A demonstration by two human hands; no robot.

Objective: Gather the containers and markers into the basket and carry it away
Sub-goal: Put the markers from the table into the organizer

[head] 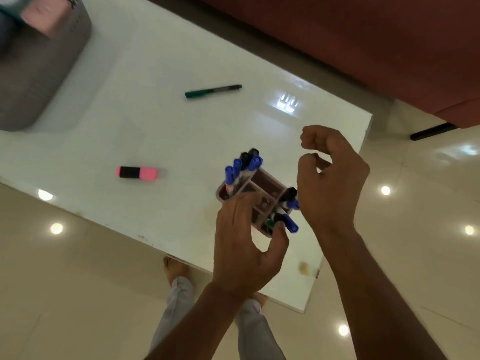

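Observation:
A pinkish-brown divided holder (262, 181) stands near the table's front right part, with several blue and black capped markers (244, 165) in it. My left hand (246, 237) grips the holder's near side, thumb by a green marker (270, 224). My right hand (330, 178) hovers just right of the holder, fingers curled and holding nothing. A green pen (213, 90) lies further back on the table. A pink highlighter (137, 173) lies to the left. The grey basket (39, 74) sits at the far left corner, blurred, with a pink container (44, 15) inside.
The white glossy table (155, 126) runs diagonally, its right corner close to my right hand. A dark red sofa (363, 48) stands behind it. My legs and feet (176, 268) are below the table's front edge on a shiny tiled floor.

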